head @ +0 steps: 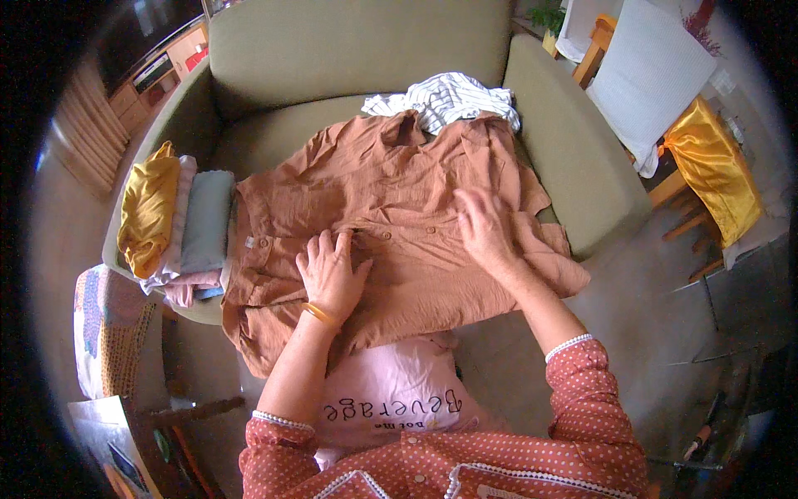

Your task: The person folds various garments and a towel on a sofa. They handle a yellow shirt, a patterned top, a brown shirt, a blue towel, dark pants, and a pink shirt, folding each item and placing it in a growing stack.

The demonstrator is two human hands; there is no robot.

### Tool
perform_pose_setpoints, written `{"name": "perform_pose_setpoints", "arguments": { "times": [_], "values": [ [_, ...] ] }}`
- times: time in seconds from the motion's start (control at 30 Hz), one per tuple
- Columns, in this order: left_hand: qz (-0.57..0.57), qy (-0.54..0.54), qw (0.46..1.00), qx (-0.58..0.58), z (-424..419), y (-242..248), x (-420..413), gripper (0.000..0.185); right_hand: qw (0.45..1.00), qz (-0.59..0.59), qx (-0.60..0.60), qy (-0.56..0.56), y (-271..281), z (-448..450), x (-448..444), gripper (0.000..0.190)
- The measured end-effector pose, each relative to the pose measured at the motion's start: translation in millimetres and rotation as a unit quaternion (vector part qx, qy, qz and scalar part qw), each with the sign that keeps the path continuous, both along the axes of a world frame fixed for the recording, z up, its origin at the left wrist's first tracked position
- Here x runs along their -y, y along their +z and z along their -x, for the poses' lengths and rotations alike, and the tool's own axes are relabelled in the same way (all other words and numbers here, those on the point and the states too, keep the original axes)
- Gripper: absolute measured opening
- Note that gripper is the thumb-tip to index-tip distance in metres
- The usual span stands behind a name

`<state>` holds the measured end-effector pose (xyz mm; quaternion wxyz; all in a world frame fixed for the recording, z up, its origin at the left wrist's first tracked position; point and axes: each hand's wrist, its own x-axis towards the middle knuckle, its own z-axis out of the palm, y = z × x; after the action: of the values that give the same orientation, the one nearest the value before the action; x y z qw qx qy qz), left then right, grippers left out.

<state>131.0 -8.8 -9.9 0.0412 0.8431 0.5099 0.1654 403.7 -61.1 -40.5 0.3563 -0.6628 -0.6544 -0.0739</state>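
Observation:
A rust-brown buttoned shirt (399, 187) lies spread over the seat of a green sofa, its collar at the left and its lower part hanging over the front edge. My left hand (333, 271) rests on the shirt near the button line, fingers spread, a yellow bangle on the wrist. To the right, my right hand (483, 227) touches the cloth beside the row of buttons, fingers slightly bent and a little blurred. Neither hand is seen gripping the fabric. A pink garment (399, 387) with printed lettering lies below the shirt, close to my body.
Folded clothes, yellow (149, 212) and grey (207, 218) among them, are stacked on the sofa's left side. A striped white garment (455, 100) lies crumpled behind the shirt. The sofa's right armrest (573, 143) borders the seat; a wooden chair with a yellow satin cloth (717, 174) stands beyond.

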Motion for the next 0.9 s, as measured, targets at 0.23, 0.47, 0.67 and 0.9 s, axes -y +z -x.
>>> {"name": "perform_pose_setpoints", "arguments": {
  "times": [0.23,0.47,0.67,0.9],
  "values": [
    [0.016,0.004,1.000,-0.020,-3,0,2,0.065,0.959,0.162,0.074,-0.221,0,-98,-8,0.044],
    [0.044,0.007,0.999,-0.010,-10,6,5,0.069,0.973,-0.023,-0.032,-0.226,7,-155,-56,0.060],
    [0.025,0.005,0.999,-0.047,-7,0,7,0.072,0.979,-0.051,-0.063,-0.185,35,-157,-118,0.065],
    [0.037,-0.010,0.997,-0.068,-11,0,8,0.071,0.936,0.065,-0.049,-0.343,39,-217,-109,0.022]
  ]
}}
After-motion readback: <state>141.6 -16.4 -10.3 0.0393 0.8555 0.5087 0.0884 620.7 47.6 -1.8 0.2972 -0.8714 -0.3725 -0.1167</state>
